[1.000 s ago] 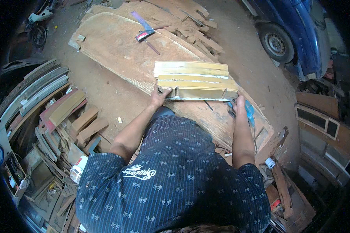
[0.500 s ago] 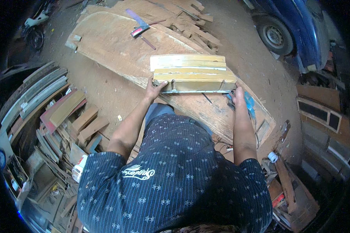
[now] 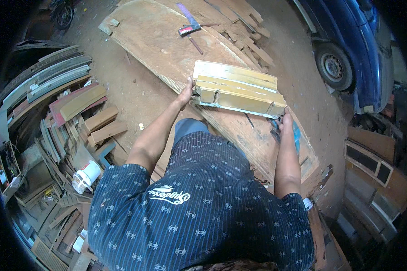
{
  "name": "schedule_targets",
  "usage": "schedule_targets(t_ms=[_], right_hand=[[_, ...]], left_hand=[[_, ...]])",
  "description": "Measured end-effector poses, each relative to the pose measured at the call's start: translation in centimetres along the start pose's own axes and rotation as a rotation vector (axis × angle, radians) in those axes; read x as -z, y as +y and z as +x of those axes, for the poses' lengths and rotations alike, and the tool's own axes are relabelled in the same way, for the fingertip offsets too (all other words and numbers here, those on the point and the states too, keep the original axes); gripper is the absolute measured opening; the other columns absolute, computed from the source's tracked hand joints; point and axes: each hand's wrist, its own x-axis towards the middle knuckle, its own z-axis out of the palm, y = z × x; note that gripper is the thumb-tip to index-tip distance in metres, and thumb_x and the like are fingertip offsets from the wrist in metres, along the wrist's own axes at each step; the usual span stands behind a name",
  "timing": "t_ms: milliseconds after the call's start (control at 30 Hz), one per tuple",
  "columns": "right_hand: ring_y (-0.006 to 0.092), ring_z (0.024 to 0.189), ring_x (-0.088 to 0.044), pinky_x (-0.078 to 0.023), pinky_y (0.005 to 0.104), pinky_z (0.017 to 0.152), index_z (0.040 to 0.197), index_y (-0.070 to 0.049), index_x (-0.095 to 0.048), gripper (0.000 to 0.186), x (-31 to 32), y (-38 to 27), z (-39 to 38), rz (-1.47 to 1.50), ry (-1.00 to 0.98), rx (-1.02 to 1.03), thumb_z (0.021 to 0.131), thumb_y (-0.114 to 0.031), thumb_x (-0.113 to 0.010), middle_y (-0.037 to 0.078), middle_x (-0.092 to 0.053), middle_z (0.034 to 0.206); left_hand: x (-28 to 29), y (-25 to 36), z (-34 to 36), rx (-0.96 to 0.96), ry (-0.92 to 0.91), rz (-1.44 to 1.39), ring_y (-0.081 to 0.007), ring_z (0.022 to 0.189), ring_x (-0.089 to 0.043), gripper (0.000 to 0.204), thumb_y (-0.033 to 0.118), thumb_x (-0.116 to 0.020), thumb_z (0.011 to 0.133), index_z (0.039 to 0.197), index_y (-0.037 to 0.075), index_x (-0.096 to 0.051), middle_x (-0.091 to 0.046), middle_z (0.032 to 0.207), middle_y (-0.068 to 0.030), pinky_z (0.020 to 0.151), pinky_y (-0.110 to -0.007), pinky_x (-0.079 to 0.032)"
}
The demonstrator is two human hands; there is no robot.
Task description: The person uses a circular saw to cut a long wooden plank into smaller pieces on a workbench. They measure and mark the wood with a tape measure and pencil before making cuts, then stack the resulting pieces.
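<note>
Between my two hands is a long, yellow-painted wooden piece (image 3: 237, 97), box-like, with a ridged, moulded top, whitish worn edges and notches along its near side. My left hand (image 3: 185, 94) grips its left end, palm against the end. Around the lower right corner closes my right hand (image 3: 285, 122); some of its fingers are hidden. The piece is tilted, right end nearer me, over a dusty wooden board (image 3: 158, 49). Just beyond my right wrist, a blue tool (image 3: 296, 135) lies on the board, partly covered by my forearm.
A try square (image 3: 189, 25) and a thin reddish stick (image 3: 195, 45) lie on the board's far part. Scrap wood (image 3: 246, 29) is piled behind it. Timber offcuts (image 3: 106, 124) and a white bucket (image 3: 87, 174) are at left. A blue vehicle (image 3: 362, 49) stands at far right.
The wooden piece has turned slightly, its right end coming nearer me. My left thumb has moved off its near face to the end. The whole view has shifted a little.
</note>
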Motion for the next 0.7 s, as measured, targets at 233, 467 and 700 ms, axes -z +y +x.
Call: schedule_targets(t_ms=[233, 467, 700], right_hand=[[0.0256, 0.127, -0.057, -0.046, 0.0505, 0.104, 0.139, -0.013, -0.056, 0.042, 0.3, 0.2, 0.5, -0.039, 0.012, 0.012, 0.108, -0.039, -0.047, 0.007, -0.062, 0.136], [0.0280, 0.125, -0.058, -0.050, 0.0471, 0.102, 0.142, -0.012, -0.053, 0.045, -0.3, 0.1, -0.5, -0.007, 0.011, -0.008, 0.106, -0.039, -0.049, 0.010, -0.059, 0.140], [0.0317, 0.124, -0.059, -0.052, 0.0490, 0.096, 0.146, -0.008, -0.048, 0.050, 1.4, 0.3, 1.2, -0.018, 0.064, 0.049, 0.105, -0.037, -0.051, 0.017, -0.055, 0.144]], left_hand=[[0.1, 0.3, 0.1, 0.062, -0.011, 0.001, -0.0297, 0.142, -0.044, 0.088, 0.072, -0.005, 0.102, 0.159, 0.012, -0.035, -0.046, 0.156, -0.0140, 0.120, -0.050, -0.029], [0.2, -0.6, 0.7, 0.064, -0.004, 0.013, -0.0296, 0.136, -0.049, 0.088, 0.074, -0.009, 0.101, 0.158, 0.014, -0.037, -0.051, 0.150, -0.0185, 0.116, -0.051, -0.033], [-0.9, 0.0, 1.1, -0.045, -0.001, 0.110, -0.0297, 0.128, -0.054, 0.082, 0.067, -0.043, 0.102, 0.155, 0.004, -0.040, -0.055, 0.146, -0.0168, 0.107, -0.042, -0.043]])
